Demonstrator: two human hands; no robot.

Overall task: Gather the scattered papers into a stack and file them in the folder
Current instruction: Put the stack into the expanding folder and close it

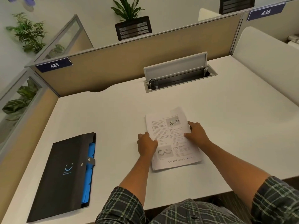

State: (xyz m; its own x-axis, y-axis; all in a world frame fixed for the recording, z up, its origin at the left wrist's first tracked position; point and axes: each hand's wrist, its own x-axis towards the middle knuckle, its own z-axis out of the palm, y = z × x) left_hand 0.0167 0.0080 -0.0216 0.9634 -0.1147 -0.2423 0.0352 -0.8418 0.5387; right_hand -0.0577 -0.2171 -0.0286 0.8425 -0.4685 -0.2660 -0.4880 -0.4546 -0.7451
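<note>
A stack of printed papers (171,138) lies on the white desk (113,113), a little right of centre, its sheets slightly fanned at the far end. My left hand (147,145) grips the stack's left edge with curled fingers. My right hand (196,132) grips the right edge, thumb on top of the page. A black expanding folder (64,173) lies flat at the desk's left front, closed by a snap strap, with blue dividers showing along its right side. Both hands are well right of the folder.
An open cable tray (179,78) with a raised lid sits in the desk at the back. Tan partition walls (129,62) enclose the back and left. A white divider (265,62) stands to the right. The desk's front edge runs near my lap.
</note>
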